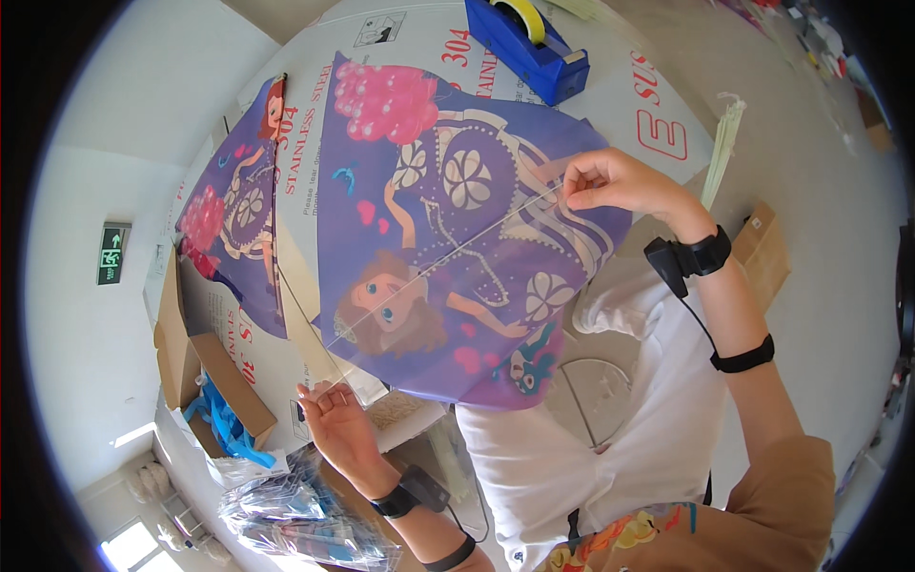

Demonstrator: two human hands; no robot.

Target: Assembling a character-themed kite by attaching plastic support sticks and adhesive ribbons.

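A purple plastic sheet (362, 257), printed with a cartoon figure in a gown and a pink balloon cluster, lies over the pale table and hangs toward my lap. It looks like a kite sail. Across it runs a thin pale line (477, 241), a string or slim rod. Above the sheet's right part, my right hand (615, 181) pinches the line's upper end between thumb and fingertips. By the lower left edge, my left hand (340, 429) is closed with curled fingers; what it grips is too fine to make out. A similar printed sheet (243, 205) rests at the left.
A blue tape dispenser (543, 67) with yellow tape stands at the far table edge. An open cardboard box (250, 396) holding blue items sits lower left, above clear plastic-wrapped packages (295, 520). A bundle of pale strands (724, 143) sticks out at right, near a cardboard piece (762, 248).
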